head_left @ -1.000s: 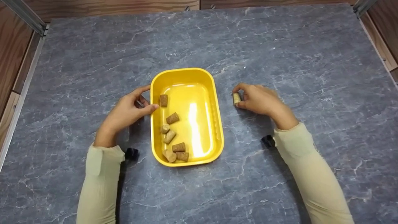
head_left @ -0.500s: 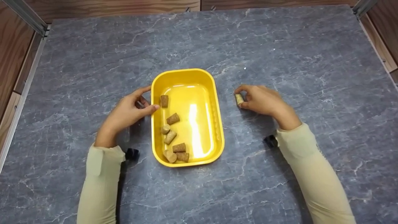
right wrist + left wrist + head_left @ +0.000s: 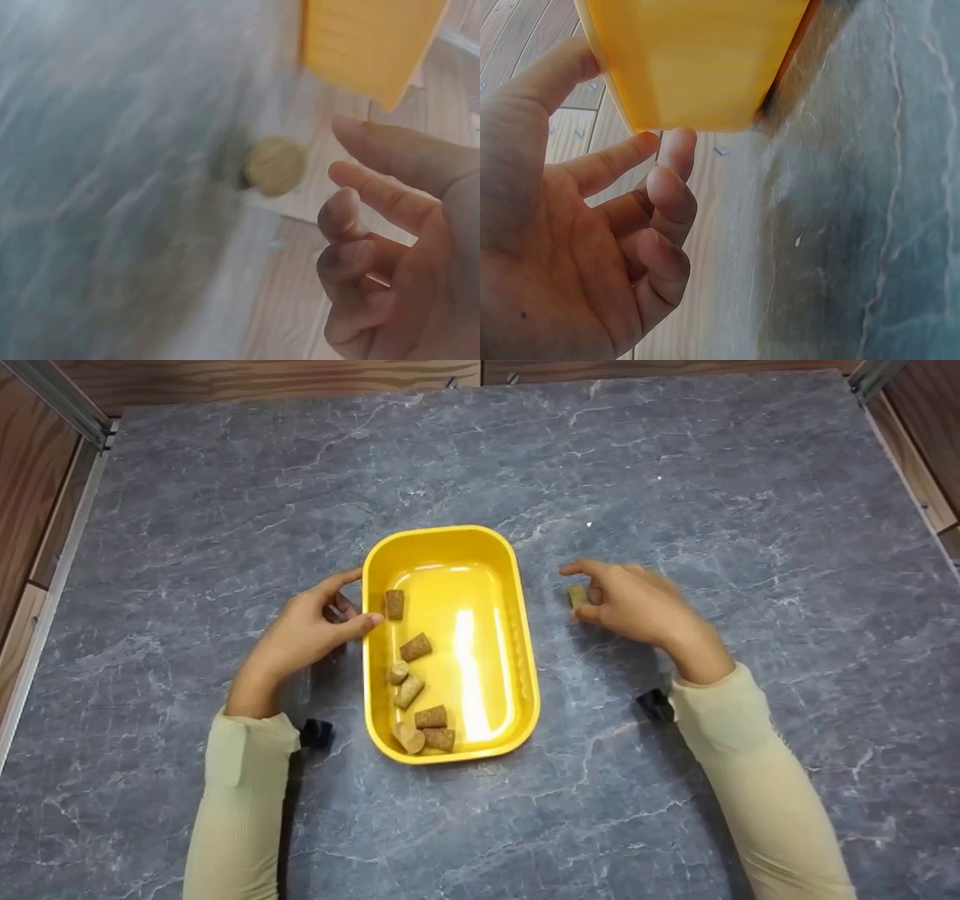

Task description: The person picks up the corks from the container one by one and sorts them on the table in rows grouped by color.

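Your left hand (image 3: 300, 622) pinches the yellow tray (image 3: 442, 600) at its left rim. Right of it, the loose cork (image 3: 577, 596) lies on the table (image 3: 712, 510), long axis roughly near-far, beside your nearer right hand (image 3: 634, 604), thumb and index spread.

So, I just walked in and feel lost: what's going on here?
Someone's left grip holds the left side of a yellow tray on a grey, marble-patterned table. Several corks lie inside it, mostly along that side and the near end. The right grip is open beside a lone cork resting on the table, not holding it.
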`<state>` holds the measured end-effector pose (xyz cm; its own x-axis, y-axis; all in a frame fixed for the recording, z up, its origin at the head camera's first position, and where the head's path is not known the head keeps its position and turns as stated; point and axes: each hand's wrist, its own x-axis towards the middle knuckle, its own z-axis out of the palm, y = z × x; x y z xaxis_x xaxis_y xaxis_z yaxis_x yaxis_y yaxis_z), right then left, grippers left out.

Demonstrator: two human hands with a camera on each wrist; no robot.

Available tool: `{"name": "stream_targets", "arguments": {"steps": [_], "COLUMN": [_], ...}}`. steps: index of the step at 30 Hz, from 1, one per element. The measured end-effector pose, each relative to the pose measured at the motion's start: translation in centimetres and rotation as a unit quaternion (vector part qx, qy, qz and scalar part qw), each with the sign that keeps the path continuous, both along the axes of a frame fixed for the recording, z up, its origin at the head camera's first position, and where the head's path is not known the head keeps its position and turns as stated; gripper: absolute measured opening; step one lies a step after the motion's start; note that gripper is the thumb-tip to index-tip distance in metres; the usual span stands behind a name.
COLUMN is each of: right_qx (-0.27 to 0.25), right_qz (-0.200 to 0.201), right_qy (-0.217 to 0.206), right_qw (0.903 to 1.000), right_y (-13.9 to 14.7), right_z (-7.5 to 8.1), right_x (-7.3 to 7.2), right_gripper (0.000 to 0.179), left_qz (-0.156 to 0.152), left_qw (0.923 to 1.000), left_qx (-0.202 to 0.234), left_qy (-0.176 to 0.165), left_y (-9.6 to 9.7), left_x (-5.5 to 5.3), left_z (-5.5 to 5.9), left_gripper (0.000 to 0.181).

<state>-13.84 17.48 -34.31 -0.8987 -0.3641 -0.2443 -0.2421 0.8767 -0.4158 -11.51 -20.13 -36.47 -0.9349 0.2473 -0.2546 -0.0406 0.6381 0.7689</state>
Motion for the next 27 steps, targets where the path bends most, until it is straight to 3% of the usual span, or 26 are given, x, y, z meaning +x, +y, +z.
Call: {"name": "stream_targets", "arguments": {"steps": [7,12,21,27], "right_qx": [-0.053,-0.086,-0.073,-0.038], "right_qz": [0.063,0.116,0.194,0.27], "right_qy": [0.05,0.063,0.032,-0.022], "right_qw": [0.9954,0.9875,0.9777,0.9619], "right_y": [-2.3,-4.0,-6.8,-9.0], "right_z": [1.5,2.1,2.6,1.9], "right_x": [2.0,3.2,4.1,4.2], "right_gripper": [0.047,0.043,0.044,0.047], "left_qz": [-0.002,0.001,0.001,0.0], "left_qw": [1.0,0.9999,1.0,0.9999], "left_qx": [0.0,0.005,0.005,0.01], "left_qy": [0.01,0.008,0.002,0.012], "left_y": [-0.1,-0.2,-0.1,-0.2], "left_x": [0.0,0.0,0.0,0.0], "left_z": [-0.1,-0.2,-0.1,-0.2], "left_gripper": [0.07,0.069,0.07,0.068]}}
